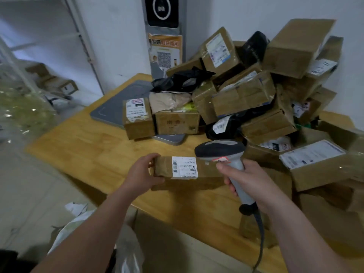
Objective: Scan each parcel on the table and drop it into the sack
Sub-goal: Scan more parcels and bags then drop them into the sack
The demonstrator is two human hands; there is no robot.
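Wooden table (pixel 94 154) under a parcel heap (pixel 246 95), white wall (pixel 122 46) behind.

Brown parcel (pixel 189 167) with white barcode label (pixel 184 167); grey-and-black scanner (pixel 226 154); yellow wooden table (pixel 94 150); black bags (pixel 181 79); grey pad (pixel 110 113).

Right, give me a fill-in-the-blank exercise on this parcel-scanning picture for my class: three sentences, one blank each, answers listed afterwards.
1. The right hand grips the scanner by its ____.
2. The left hand holds a parcel that bears a ____ label with a barcode.
3. The pile of parcels rests on a table made of ____.

Missing words: handle; white; wood.
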